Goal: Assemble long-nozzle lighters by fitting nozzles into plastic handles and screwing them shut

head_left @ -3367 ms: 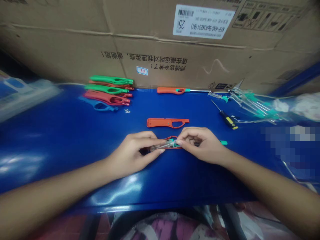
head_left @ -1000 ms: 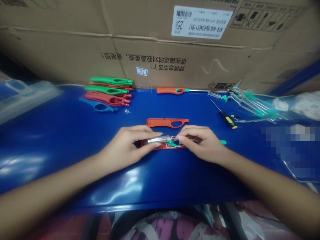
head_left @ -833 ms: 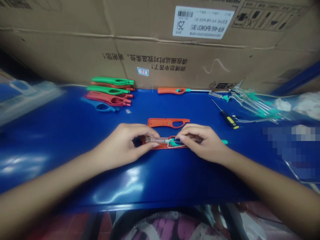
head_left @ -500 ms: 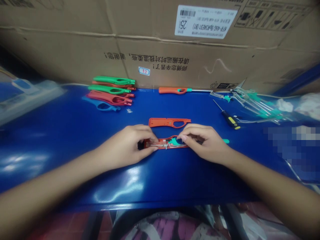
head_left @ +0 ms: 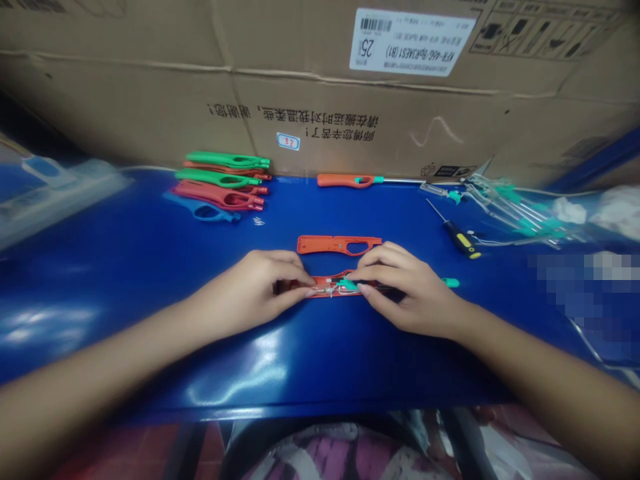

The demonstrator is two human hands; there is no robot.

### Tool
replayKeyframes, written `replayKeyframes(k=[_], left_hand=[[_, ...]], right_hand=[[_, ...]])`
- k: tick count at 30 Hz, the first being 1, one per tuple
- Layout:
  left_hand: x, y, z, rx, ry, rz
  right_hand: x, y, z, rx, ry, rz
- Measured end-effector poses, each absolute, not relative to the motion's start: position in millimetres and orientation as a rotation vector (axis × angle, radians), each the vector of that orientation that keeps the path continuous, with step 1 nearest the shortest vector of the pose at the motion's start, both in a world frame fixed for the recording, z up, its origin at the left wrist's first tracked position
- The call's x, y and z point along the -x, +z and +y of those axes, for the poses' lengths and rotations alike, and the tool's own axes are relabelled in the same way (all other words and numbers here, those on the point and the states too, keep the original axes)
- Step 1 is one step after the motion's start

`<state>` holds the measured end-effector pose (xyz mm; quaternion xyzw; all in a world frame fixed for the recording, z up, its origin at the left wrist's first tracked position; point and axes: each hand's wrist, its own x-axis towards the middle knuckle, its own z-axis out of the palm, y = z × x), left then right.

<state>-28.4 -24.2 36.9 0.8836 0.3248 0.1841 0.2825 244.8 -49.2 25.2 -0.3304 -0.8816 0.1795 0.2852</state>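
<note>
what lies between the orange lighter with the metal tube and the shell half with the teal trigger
In the head view, another orange shell half lies between the orange lighter and the parts-filled shell half, on the blue tabletop.

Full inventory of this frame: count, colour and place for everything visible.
Cardboard box: 1, brown, behind table
Labels: 2, white, on box
Table: 1, blue, middle
Stacked shells: several, green, orange, red, blue, back left
Screws: several, silvery, beside stack
Lighter: 1, orange, back centre
Loose shell: 1, orange, beyond hands
Working shell: 1, orange, between hands
Teal piece: 1, teal, in working shell
Teal tip: 1, teal, right of right hand
Screwdriver: 1, black and yellow, right
Inner parts: several, silvery and teal, back right
Clear container: 1, whitish, blurred, left edge
Bundle: 1, white, blurred, right edge
Cloth: 1, purple patterned, bottom edge
Left hand: 1, bare, on working shell
Right hand: 1, bare, at teal piece
</note>
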Motion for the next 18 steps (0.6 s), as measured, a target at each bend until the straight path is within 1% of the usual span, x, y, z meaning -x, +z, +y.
replayKeyframes(k=[4, 7, 13, 18], left_hand=[[29.5, 36.1, -23.2, -2.389, 0.484, 0.858], [30.6, 35.9, -23.2, -2.417, 0.465, 0.86], [31.8, 36.1, -24.9, -2.44, 0.461, 0.839], [30.7, 37.0, -25.8, -2.451, 0.455, 0.842]], right_hand=[[-247.1, 26.1, -50.3, 0.85, 0.316, -2.591], [-247.1, 26.2, -52.1, 0.849, 0.255, -2.749], [-245.2, 23.4, -55.2, 0.919, 0.29, -2.832], [-244.6, 23.0, -57.6, 0.889, 0.278, -2.863]])
